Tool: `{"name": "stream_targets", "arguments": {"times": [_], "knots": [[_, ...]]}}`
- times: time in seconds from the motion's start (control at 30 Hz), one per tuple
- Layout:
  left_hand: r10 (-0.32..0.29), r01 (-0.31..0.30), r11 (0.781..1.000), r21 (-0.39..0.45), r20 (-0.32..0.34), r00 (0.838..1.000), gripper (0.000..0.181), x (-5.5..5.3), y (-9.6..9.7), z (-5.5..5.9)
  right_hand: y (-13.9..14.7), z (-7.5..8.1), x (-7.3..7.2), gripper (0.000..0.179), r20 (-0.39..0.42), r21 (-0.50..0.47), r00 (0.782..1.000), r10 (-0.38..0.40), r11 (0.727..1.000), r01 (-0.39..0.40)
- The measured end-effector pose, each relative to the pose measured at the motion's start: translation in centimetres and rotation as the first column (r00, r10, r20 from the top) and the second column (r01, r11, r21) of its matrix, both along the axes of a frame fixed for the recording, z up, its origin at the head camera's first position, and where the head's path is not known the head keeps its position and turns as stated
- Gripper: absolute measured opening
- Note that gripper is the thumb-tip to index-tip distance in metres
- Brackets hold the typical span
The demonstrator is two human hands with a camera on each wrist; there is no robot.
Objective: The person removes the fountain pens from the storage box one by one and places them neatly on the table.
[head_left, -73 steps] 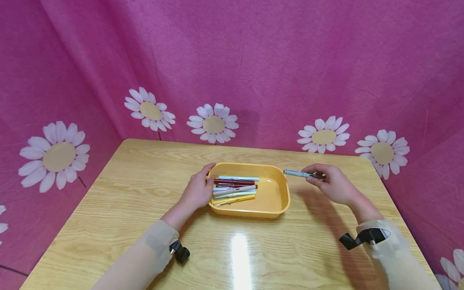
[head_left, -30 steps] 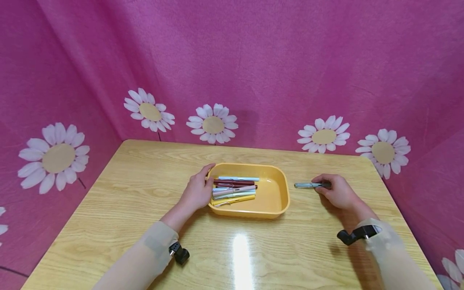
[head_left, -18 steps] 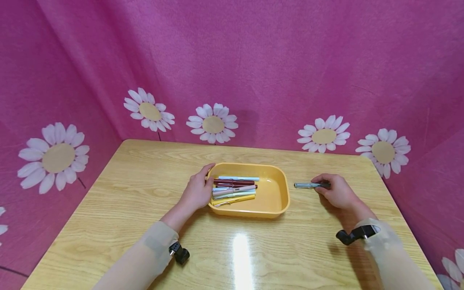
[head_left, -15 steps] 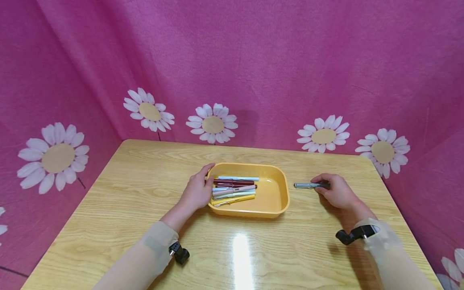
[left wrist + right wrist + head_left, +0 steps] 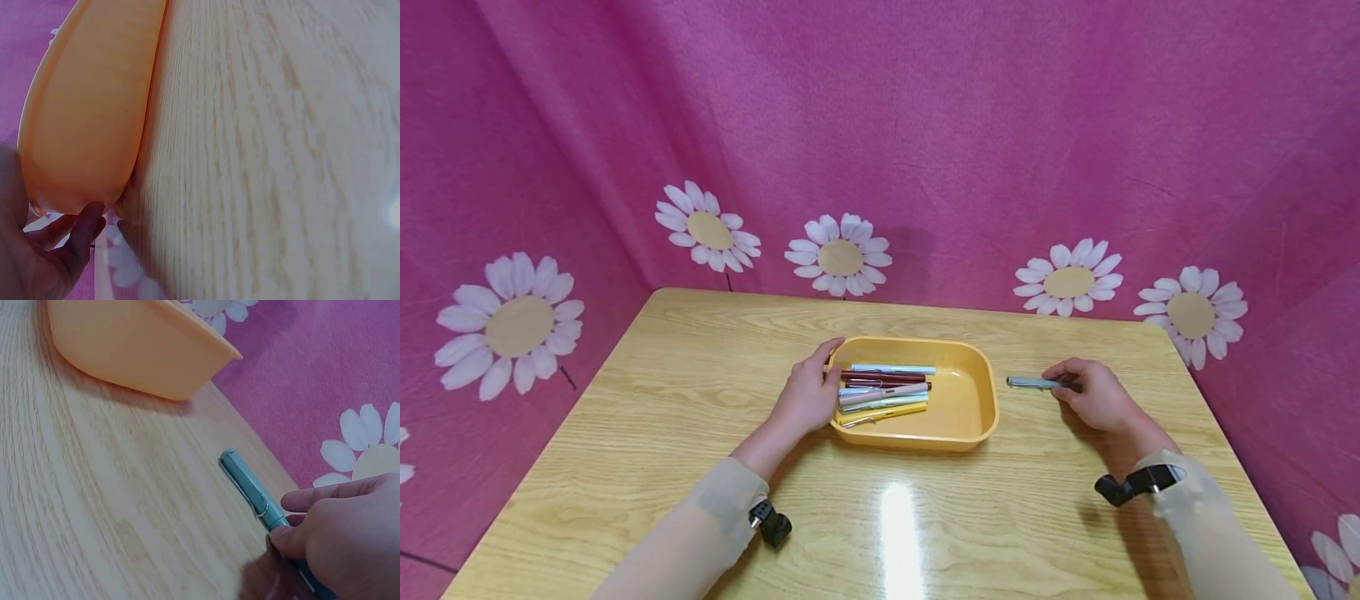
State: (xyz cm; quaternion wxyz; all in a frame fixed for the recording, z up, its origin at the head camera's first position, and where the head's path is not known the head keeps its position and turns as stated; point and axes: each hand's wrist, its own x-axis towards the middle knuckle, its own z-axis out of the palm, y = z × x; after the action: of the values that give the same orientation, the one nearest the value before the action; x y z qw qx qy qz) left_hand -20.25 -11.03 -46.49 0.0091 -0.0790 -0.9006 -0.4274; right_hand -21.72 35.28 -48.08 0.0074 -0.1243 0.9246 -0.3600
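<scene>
My left hand holds the left end of a yellow plastic bin, thumb over the rim and fingers against the outer wall in the left wrist view. Several capped pens lie side by side in the bin's left half, in pale blue, maroon, lilac, pale green and yellow. To the right of the bin, my right hand pinches a teal pen between thumb and fingers. Its clipped cap end points left toward the bin, low over the wood, and its other end is hidden under the hand.
Bin and hands are on a light wooden table. A pink curtain with white daisies stands along the back and both sides. Black camera mounts sit on both wrists.
My right hand has come down to the table with the teal pen and drawn it slightly right, away from the bin. Over the last second it stays nearly still; my left hand keeps its place.
</scene>
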Motion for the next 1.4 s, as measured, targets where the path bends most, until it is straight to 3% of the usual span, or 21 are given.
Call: {"name": "stream_targets", "arguments": {"times": [0.2,0.33,0.47,0.87,1.13,1.4], "knots": [[0.002,-0.002,1.0,-0.002,0.002,1.0,0.05,0.0,-0.1,0.1,-0.6,1.2,0.1,0.028,0.018,0.017,1.0,0.003,1.0,-0.004],[0.006,-0.006,1.0,-0.001,0.003,1.0,0.05,0.0,-0.2,0.2,-1.3,2.1,0.0,0.029,-0.074,0.031,0.996,0.052,0.998,-0.05],[0.004,-0.004,1.0,-0.005,0.0,1.0,0.05,0.1,-0.2,0.2,-2.2,2.8,-0.2,0.028,-0.175,0.03,0.979,0.109,0.994,-0.105],[-0.012,0.011,1.0,0.01,0.009,1.0,0.05,-0.3,0.4,0.1,-5.5,5.0,0.1,0.034,-0.334,0.0,0.918,0.215,0.974,-0.228],[0.003,-0.003,1.0,0.002,0.007,1.0,0.05,-0.2,0.2,0.0,-8.5,6.3,0.1,0.036,-0.343,-0.01,0.897,0.279,0.954,-0.3],[0.014,-0.014,1.0,0.005,0.008,1.0,0.051,0.0,0.0,0.0,-11.1,6.7,0.1,0.036,-0.288,-0.042,0.902,0.322,0.937,-0.348]]}}
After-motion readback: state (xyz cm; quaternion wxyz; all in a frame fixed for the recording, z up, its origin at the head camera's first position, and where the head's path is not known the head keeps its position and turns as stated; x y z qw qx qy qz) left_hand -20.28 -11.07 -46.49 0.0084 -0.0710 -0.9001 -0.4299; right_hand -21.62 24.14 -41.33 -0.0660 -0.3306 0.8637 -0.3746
